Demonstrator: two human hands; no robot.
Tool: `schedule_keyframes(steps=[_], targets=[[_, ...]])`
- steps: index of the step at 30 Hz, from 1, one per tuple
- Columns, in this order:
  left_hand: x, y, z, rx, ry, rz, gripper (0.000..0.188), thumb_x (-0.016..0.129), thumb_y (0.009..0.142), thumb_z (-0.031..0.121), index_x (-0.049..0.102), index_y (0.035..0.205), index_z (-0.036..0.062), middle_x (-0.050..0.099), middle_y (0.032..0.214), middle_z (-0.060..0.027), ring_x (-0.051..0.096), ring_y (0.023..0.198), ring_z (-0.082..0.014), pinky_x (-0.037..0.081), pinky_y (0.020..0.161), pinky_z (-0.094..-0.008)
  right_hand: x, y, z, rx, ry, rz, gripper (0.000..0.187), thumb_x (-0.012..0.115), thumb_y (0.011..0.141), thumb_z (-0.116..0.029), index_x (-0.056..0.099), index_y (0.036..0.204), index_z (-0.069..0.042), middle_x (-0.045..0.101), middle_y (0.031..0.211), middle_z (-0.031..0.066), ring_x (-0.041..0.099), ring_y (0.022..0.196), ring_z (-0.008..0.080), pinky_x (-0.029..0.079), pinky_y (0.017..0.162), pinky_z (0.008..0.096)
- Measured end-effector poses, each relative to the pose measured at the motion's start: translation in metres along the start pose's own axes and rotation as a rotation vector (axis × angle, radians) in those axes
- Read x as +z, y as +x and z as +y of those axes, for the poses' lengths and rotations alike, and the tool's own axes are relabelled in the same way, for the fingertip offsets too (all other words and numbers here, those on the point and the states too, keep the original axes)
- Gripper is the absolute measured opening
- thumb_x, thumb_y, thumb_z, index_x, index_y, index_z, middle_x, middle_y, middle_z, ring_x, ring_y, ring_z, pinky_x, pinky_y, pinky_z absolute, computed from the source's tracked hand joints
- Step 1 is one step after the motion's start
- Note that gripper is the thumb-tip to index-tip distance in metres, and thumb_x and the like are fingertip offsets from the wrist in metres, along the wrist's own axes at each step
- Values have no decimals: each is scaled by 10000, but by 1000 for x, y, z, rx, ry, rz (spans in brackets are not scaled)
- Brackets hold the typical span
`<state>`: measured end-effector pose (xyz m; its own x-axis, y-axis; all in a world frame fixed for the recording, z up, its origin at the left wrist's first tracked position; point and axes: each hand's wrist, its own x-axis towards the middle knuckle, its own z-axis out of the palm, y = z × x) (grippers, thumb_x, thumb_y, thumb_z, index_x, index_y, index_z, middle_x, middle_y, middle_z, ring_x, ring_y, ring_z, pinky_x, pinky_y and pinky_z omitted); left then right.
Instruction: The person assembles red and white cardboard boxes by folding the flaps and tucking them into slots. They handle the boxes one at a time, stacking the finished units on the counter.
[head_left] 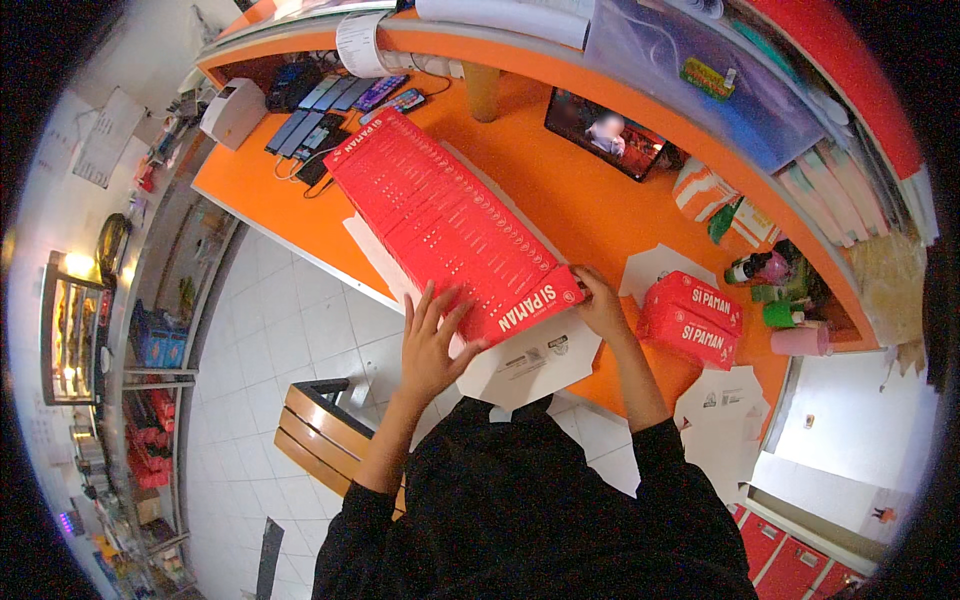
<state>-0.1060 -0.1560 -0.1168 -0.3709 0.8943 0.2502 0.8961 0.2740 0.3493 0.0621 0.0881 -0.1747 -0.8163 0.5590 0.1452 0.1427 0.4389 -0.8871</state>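
Note:
A long row of red paper food boxes [450, 215], apparently nested into one another, lies slantwise across the orange counter [515, 110]. Its near end overhangs the counter's edge, toward my body. My left hand [432, 340] rests on the near left part of the row with fingers spread. At the near right corner, my right hand [600, 305] pinches the end box. White flat box sheets [530, 360] show beneath the row, their printed side up. To the right of my right hand sit folded red boxes [690, 318], side by side on another white sheet.
Several phones [315, 120] with cables and a white printer [234, 113] stand at the far left. A tablet [605, 133] leans at the back. Bottles and a pink cup [800, 341] line the right side. A wooden-slatted seat [325, 435] stands below, on the tiled floor.

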Motion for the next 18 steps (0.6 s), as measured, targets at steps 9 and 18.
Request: schedule_keyframes(steps=[9,18], targets=[[22,65,4,142,120,-41,516,447,900,429,389,1372,227,318,1435,-101,219,1356,-332,113,1100,-523,-18,3,-5,66,112,-154,679,663,636,108,487,1266,-73,610,1079,103,604,906,193,512,742,303],[25,68,10,86,129,-79,504,428,907,408,377,1377,231,305,1444,-90,201,1365,-319,99,1103,-518,-24,10,16,27,139,-343,641,613,719,84,455,1315,-90,603,1100,96,595,917,178,494,771,282]])
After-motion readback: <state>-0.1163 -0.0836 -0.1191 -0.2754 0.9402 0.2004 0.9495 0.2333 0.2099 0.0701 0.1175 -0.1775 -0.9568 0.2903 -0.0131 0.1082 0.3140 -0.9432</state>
